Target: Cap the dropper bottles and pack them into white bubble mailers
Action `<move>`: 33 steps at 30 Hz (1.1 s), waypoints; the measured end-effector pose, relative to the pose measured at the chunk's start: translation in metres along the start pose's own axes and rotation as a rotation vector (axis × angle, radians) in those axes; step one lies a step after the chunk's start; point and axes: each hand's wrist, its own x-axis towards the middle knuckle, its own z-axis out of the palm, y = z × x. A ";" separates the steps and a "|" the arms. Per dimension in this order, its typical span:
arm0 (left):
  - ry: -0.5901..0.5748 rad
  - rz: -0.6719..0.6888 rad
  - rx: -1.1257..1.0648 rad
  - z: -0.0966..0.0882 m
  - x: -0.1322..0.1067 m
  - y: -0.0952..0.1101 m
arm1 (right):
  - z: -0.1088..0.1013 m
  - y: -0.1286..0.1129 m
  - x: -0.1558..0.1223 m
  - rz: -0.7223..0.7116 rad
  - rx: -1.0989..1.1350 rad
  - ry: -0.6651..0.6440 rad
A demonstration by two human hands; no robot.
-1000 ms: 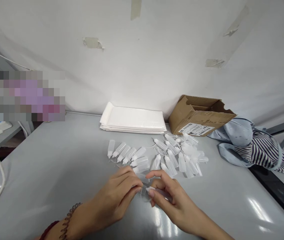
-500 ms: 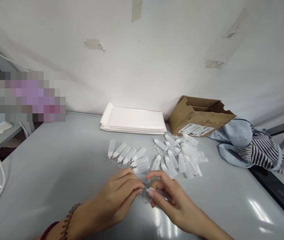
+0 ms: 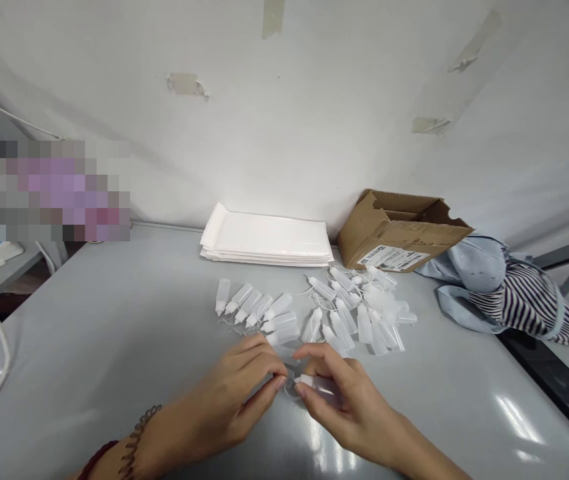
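1. Grey surface [image 3: 129, 313] is standing against a white wall [image 3: 314, 127]; white padded envelopes [image 3: 274, 235] and a cardboard box [image 3: 407, 239] are resting along its rear.
2. Loose dropper bottles [image 3: 365, 325] are lying in two groups beyond the hands.
3. Right hand [image 3: 357, 403] is holding the working bottle [image 3: 329, 391], fingers clamped around its body, nozzle pointing left.
4. Left hand [image 3: 244, 390] is facing the nozzle, fingers pinched together; any part between them is too small to identify. A thin loop [image 3: 291, 393] is hanging between the hands.
5. Step in hand: apparently working at the nozzle. Next move is probably calling for a steady bottle and precise fingertip alignment.
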 end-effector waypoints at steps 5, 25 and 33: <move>0.016 0.033 0.010 0.004 -0.002 -0.002 | -0.001 -0.001 -0.002 -0.032 -0.087 0.010; 0.127 0.162 0.090 0.010 -0.001 0.005 | 0.001 -0.004 -0.003 -0.001 -0.088 0.002; 0.155 0.208 0.160 0.011 -0.002 0.005 | 0.004 -0.002 -0.002 -0.003 0.001 0.014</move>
